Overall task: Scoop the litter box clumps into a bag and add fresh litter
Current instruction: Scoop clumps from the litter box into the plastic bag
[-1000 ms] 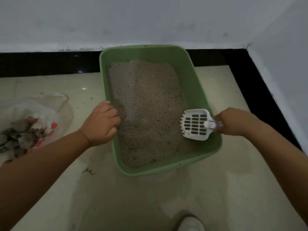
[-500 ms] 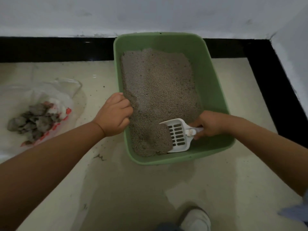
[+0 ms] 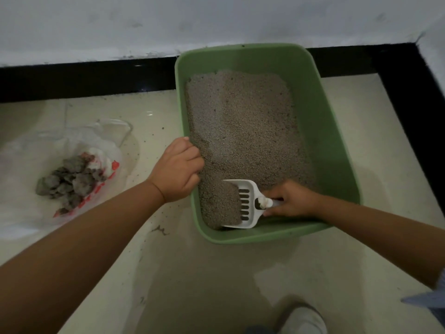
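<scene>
A green litter box (image 3: 332,150) stands on the floor against the wall, filled with grey litter (image 3: 243,131). My left hand (image 3: 177,171) grips the box's left rim. My right hand (image 3: 292,200) holds the handle of a white slotted scoop (image 3: 249,204), which lies low in the near corner of the box with its front half buried in litter. To the left on the floor lies an open clear plastic bag (image 3: 72,150) with red print, holding several dark grey clumps (image 3: 69,180).
A black skirting strip (image 3: 84,78) runs below the white wall and turns down the right side. Litter grains are scattered on the cream floor tiles (image 3: 216,285). A white shoe (image 3: 303,320) shows at the bottom edge.
The scoop has come down from above the box's right side into the near corner and pushed left into the litter. My left hand stays on the rim.
</scene>
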Tool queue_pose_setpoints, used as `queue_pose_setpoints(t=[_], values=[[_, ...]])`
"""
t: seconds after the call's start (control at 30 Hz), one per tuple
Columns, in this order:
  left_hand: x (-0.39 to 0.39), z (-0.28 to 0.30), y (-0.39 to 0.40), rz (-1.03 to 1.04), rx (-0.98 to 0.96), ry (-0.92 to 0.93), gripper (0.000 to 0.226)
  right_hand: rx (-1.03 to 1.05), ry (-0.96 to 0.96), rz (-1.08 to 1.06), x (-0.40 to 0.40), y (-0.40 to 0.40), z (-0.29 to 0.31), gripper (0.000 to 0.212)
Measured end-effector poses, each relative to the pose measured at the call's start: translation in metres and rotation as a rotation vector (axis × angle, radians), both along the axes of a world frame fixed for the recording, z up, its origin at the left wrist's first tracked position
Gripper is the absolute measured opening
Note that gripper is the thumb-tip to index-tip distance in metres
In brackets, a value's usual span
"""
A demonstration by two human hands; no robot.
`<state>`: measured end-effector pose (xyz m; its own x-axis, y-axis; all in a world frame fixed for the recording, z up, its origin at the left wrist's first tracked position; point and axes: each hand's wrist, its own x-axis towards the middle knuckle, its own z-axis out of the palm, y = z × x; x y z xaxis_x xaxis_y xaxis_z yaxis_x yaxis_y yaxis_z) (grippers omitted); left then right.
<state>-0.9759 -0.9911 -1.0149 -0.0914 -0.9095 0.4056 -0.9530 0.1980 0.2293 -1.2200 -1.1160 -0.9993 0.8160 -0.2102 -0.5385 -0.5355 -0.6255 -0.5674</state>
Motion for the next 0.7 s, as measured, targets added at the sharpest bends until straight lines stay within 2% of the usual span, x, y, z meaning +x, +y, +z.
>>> queue_pose_setpoints(t=[0.2,0.37,0.57,0.7], values=[[0.0,-0.002,0.002,0.019,0.015,0.005,0.028,0.134,-0.066,-0.145,-0.004,-0.004,-0.001,0.037],[-0.001,-0.001,0.002,0.029,0.02,0.003,0.026,0.183,-0.126,-0.326,-0.008,-0.011,0.002,0.054],[-0.001,0.0,0.002,0.028,0.009,-0.015,0.025,0.154,-0.205,-0.635,-0.026,-0.023,0.022,0.043],[-0.001,0.001,0.001,0.026,0.009,-0.016,0.027,0.106,-0.252,-0.694,-0.026,-0.02,0.033,0.047]])
